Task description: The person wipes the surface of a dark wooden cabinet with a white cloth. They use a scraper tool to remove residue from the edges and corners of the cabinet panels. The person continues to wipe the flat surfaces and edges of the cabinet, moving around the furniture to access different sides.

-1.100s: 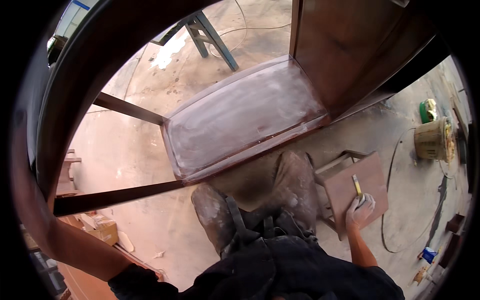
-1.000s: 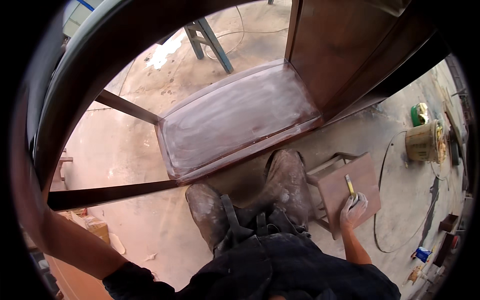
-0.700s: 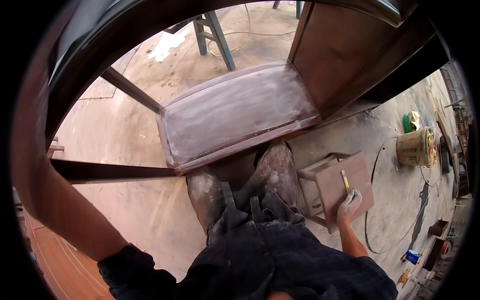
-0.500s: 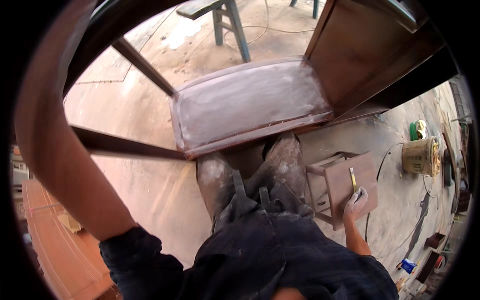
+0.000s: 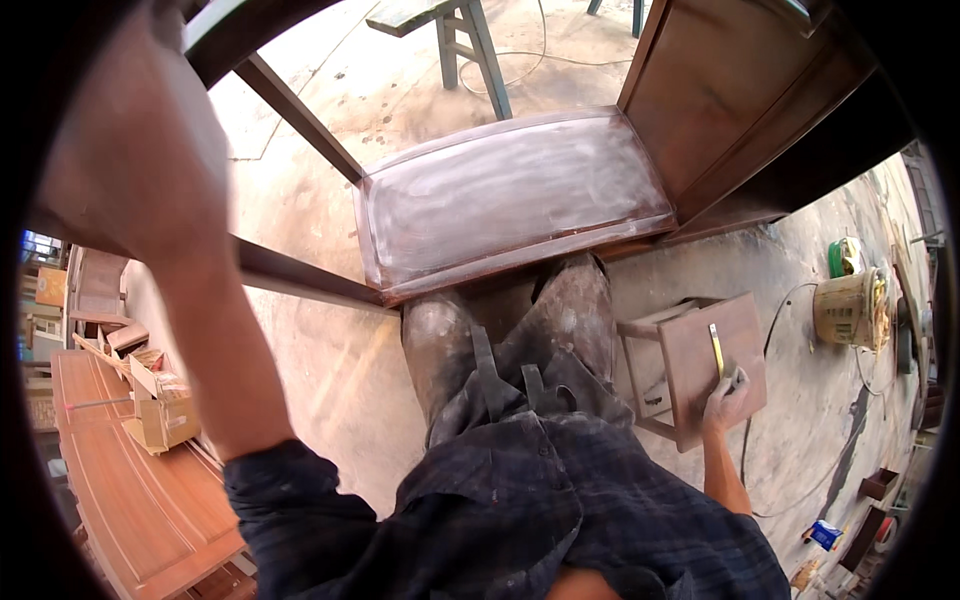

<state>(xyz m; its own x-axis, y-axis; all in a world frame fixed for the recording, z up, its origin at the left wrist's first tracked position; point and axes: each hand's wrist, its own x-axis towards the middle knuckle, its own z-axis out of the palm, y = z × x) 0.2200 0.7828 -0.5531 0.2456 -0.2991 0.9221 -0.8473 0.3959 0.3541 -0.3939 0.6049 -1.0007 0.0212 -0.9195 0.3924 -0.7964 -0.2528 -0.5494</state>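
A dark wooden furniture frame stands in front of me, its low flat panel (image 5: 520, 195) smeared with whitish powder or filler. My left hand (image 5: 140, 140) is raised close to the camera at the upper left, beside the frame's dark rail (image 5: 240, 30). Motion smears it and its fingers do not show clearly. Down at the right, my right hand (image 5: 728, 400) has its fingers closed around the lower end of a slim yellow strip-shaped tool (image 5: 717, 352). The hand and tool are over the brown top of a small wooden stool (image 5: 690, 390).
A tall dark side panel (image 5: 740, 100) closes off the right of the frame. Beyond are a dusty bucket (image 5: 845, 308) and a cable on the floor. A reddish wooden panel (image 5: 140, 490) with a cardboard box (image 5: 165, 410) lies at left. A trestle (image 5: 470, 55) stands behind.
My left hand has come down into view at the upper left, its forearm swinging inward. My right hand still holds the yellow strip over the stool. The view has shifted slightly.
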